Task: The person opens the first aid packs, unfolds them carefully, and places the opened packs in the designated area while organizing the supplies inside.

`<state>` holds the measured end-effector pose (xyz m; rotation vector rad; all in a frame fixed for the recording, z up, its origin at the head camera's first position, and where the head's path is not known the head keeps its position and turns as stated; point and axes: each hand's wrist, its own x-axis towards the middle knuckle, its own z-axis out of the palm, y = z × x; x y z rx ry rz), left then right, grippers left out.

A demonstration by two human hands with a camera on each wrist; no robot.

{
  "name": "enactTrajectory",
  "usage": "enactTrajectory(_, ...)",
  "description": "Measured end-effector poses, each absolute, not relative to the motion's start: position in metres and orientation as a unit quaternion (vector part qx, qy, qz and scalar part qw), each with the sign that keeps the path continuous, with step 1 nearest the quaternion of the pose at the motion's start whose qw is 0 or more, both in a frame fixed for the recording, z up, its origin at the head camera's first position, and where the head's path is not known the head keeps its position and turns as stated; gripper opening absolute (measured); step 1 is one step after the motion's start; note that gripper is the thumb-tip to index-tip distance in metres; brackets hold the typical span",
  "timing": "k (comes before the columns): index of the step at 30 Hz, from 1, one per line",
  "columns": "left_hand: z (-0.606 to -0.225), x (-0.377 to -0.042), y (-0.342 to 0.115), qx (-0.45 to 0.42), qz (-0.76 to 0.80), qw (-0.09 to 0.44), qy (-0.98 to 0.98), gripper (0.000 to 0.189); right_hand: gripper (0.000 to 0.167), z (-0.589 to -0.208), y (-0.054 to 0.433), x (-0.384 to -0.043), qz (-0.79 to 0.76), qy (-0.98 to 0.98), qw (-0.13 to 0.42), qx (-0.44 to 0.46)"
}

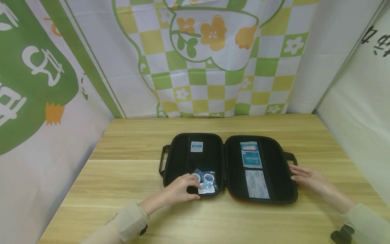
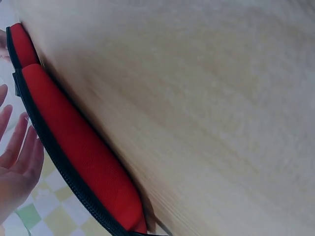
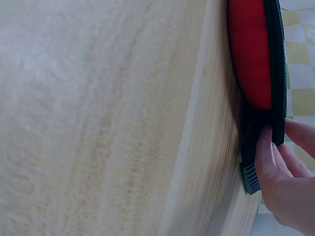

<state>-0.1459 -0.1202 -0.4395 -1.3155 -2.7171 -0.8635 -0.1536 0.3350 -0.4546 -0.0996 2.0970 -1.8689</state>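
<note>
A zippered first-aid case lies unfolded on the table, its black inside (image 1: 234,183) facing up and its red outer shell (image 2: 83,142) showing from the side. My left hand (image 1: 179,189) hovers over the near edge of the left half, fingers spread and holding nothing. Close to those fingertips is a clear packet with two white-and-blue tape rolls (image 1: 209,178). At the right half's outer edge, my right hand (image 1: 312,179) pinches the black rim (image 3: 278,73) between thumb and fingers, beside the carrying handle (image 3: 250,174).
A small white-and-blue packet (image 1: 196,146) lies in the left half. The right half holds a teal packet (image 1: 251,157) and a pale printed packet (image 1: 257,184). Another handle (image 1: 162,161) sticks out on the left. Patterned cloth (image 1: 213,84) hangs behind the wooden table (image 1: 128,135).
</note>
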Motion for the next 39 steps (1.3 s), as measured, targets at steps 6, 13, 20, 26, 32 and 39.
enactTrajectory(6, -0.445, -0.145, -0.119, -0.426, -0.257, 0.01, -0.867, 0.017, 0.04, -0.454, 0.336, -0.154, -0.656, 0.734, 0.173, -0.027)
enactTrajectory(13, -0.449, -0.143, -0.117, -0.424, -0.243, 0.011, -0.872, 0.011, 0.052, -0.452, 0.335, -0.154, -0.64, 0.748, 0.172, -0.032)
enactTrajectory(20, -0.45, -0.143, -0.117, -0.438, -0.252, 0.039, -0.862, 0.008, 0.054, -0.451, 0.333, -0.153, -0.635, 0.753, 0.169, -0.034)
enactTrajectory(26, -0.454, -0.146, -0.118, -0.444, -0.263, 0.049, -0.855, 0.006, 0.062, -0.45, 0.332, -0.153, -0.616, 0.767, 0.175, -0.031)
enactTrajectory(32, -0.452, -0.146, -0.118, -0.446, -0.272, 0.046, -0.851, 0.004, 0.066, -0.449, 0.332, -0.153, -0.596, 0.782, 0.181, -0.023)
enactTrajectory(39, -0.449, -0.144, -0.118, -0.428, -0.32, 0.063, -0.843, 0.004, 0.059, -0.451, 0.333, -0.153, -0.634, 0.753, 0.174, -0.032)
